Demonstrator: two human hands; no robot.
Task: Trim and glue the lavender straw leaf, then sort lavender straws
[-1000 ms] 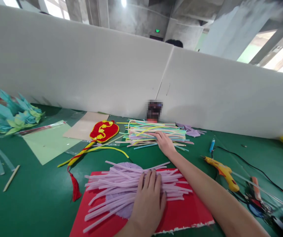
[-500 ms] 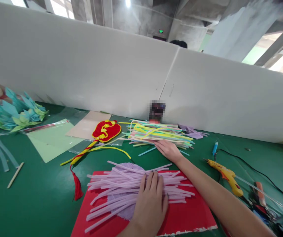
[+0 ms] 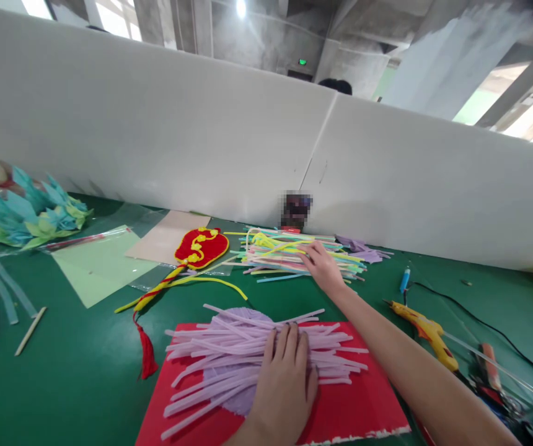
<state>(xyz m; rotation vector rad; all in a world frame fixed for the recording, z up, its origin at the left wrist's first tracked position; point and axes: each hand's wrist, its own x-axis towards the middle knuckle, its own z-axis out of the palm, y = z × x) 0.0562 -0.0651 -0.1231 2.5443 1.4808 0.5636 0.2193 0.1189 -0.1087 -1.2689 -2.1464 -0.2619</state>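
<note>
My left hand [image 3: 282,378] lies flat, fingers stretched out, pressing on a bundle of lilac sticks [image 3: 229,359] spread over a lilac disc on a red sheet [image 3: 359,406]. My right hand [image 3: 323,265] reaches forward into the heap of many-coloured sticks [image 3: 276,253] near the white wall. Its fingers rest on the heap; whether they pinch a stick is hidden.
A red and yellow fan-shaped ornament [image 3: 201,246] with a red tassel [image 3: 145,353] lies left of the heap. A yellow glue gun [image 3: 427,331] with black cable is at the right. Teal paper flowers [image 3: 29,210], clear strips and a pale green sheet [image 3: 94,263] sit left.
My right hand drew back to the heap's near edge, then moved forward onto the heap again. The left hand stayed put on the lilac sticks.
</note>
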